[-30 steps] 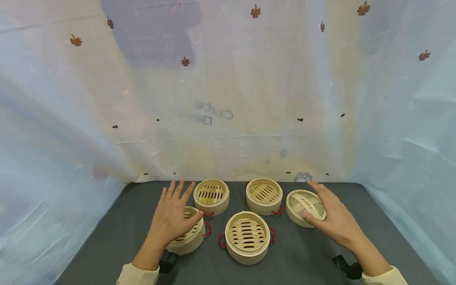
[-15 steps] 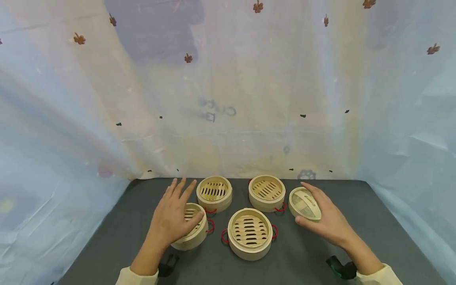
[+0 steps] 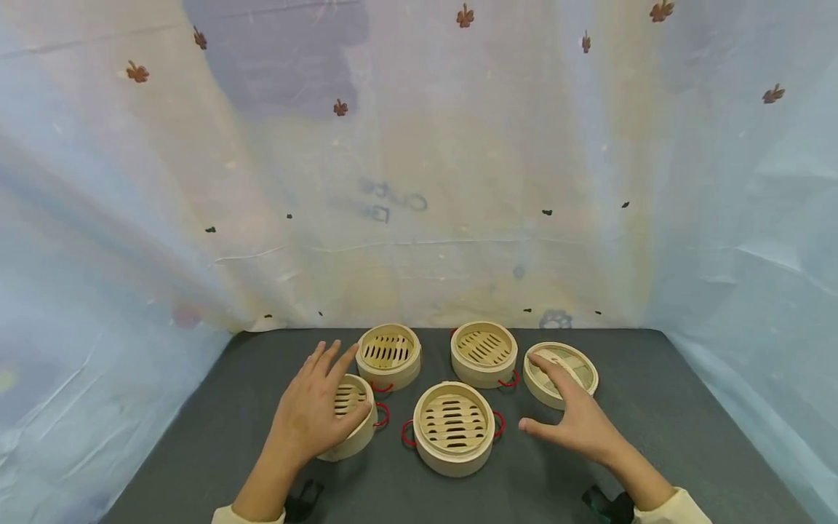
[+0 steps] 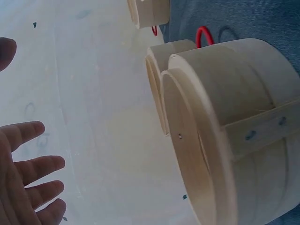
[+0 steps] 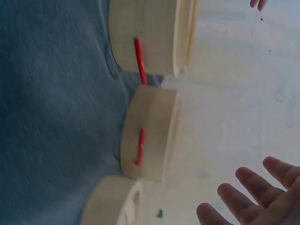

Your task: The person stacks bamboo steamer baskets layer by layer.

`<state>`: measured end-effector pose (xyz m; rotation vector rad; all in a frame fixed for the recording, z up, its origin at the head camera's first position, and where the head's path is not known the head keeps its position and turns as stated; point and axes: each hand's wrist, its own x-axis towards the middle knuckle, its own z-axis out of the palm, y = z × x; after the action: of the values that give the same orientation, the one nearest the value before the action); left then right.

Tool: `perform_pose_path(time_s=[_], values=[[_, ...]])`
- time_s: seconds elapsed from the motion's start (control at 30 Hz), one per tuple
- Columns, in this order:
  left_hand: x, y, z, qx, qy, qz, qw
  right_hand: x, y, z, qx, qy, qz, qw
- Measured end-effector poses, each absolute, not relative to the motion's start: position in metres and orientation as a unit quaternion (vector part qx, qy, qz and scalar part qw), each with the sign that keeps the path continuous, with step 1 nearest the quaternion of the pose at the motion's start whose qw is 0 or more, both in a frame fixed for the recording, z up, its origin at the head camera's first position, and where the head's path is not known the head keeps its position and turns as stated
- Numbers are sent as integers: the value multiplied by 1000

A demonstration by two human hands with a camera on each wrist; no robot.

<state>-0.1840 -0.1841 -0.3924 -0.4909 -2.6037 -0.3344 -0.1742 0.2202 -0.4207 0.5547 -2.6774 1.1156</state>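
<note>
In the head view my left hand (image 3: 310,418), fingers extended, hovers over a small bamboo steamer basket (image 3: 356,437) and hides part of it. The left wrist view shows that basket (image 4: 248,79) close by, apart from my left hand (image 4: 23,183). A round woven steamer lid (image 3: 579,367) with a strap handle lies at the right of the table. My right hand (image 3: 579,422) is in front of the lid, overlapping it in the head view, thumb and fingers spread with nothing between them. In the right wrist view my right hand (image 5: 262,201) appears with fingers apart.
A slatted steamer basket (image 3: 455,462) with red side handles stands at front centre. Farther back are a left basket (image 3: 393,378) and a right basket (image 3: 483,375). The dark table (image 3: 511,487) ends at a pale patterned curtain (image 3: 419,284).
Half a second ago the lid stood tilted at my right hand; now it lies flatter. My right hand has moved left and nearer, off the lid. My left hand has barely moved.
</note>
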Motion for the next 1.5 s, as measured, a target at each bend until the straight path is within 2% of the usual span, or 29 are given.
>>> perform_pose_path(time_s=[0.4, 0.8, 1.0, 1.3, 1.5], values=[[-184, -191, -411, -171, -953, -118, 221, -179, 204, -441, 192, -876, 442, 21], [-184, -198, -417, -176, -948, -113, 238, -181, 194, -448, 199, -851, 486, -18], [-183, -201, -423, -186, -943, -111, 254, -178, 189, -454, 170, -846, 503, -50], [-187, -210, -433, -202, -937, -104, 266, -181, 182, -462, 164, -839, 515, -63], [-185, -216, -442, -211, -934, -151, 244, -180, 178, -465, 176, -838, 512, -69]])
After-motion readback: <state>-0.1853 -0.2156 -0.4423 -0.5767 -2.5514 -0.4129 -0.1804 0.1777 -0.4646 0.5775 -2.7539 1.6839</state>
